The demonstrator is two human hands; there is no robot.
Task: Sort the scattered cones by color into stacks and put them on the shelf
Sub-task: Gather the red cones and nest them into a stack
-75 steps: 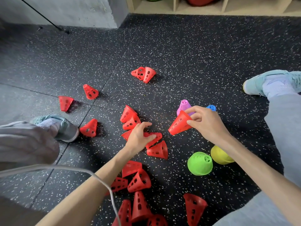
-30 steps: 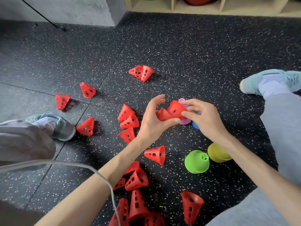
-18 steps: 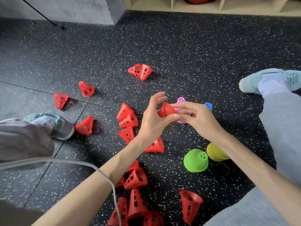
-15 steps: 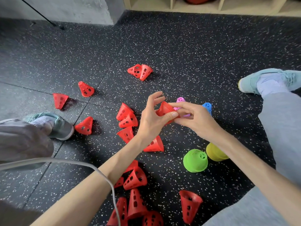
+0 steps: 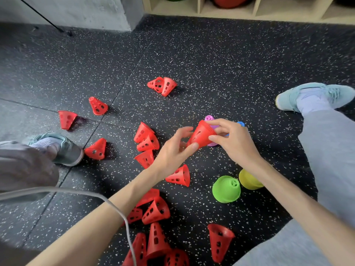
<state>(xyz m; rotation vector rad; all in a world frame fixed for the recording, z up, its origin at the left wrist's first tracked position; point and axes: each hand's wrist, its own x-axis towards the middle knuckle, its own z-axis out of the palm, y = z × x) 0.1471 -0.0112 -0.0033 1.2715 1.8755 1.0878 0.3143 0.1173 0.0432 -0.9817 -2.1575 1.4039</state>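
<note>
A: How far is the sorting being carried?

B: Only the start is judged done. A red cone stack [image 5: 201, 135] is being held above the floor [image 5: 230, 60] at the centre of the frame: it is being pinched near the tip by the right hand [image 5: 233, 140] and gripped at the rim by the left hand [image 5: 172, 150].

A: And what is being left?

B: Many loose red cones [image 5: 148, 143] are lying at centre and lower left. The green stack [image 5: 226, 189], yellow stack [image 5: 249, 179], purple stack [image 5: 209, 119] and blue stack [image 5: 240, 123] are standing near the right hand. Nothing is being placed yet on the wooden shelf [image 5: 249, 13], upper right.

A: The materials?

B: Smooth perforated plastic; the floor is seen as speckled rubber.
</note>
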